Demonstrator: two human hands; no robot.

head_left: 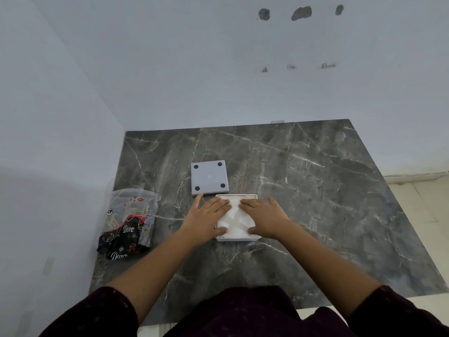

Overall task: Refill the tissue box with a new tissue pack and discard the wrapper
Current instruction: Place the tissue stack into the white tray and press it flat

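- The white square plastic tissue box point(237, 238) stands upturned and open near the middle of the dark grey marble-patterned table point(315, 190); the white stack of tissues point(234, 221) already sits inside it, rumpled on top.
- The left hand point(206, 220) and the right hand point(264, 218) lie flat on the tissues, fingers straight and spread, pressing down and gripping nothing.
- The grey square base panel with four black round feet point(209, 177) lies just beyond the box, apart from it, so the box is not yet closed.
- The crumpled black and clear plastic wrapper point(128, 227) rests well left of the box, looking empty; it is not yet discarded.
- Judged so: unwrapping and loading are done; left are seating the tissues, fitting the panel, turning the box over and binning the wrapper.
- The wrapper sits at the table's left edge and seems to overhang it slightly, so a nudge could drop it; a wall closes the far and left sides.
- Open tabletop lies to the right and toward the person; no bin is in view.
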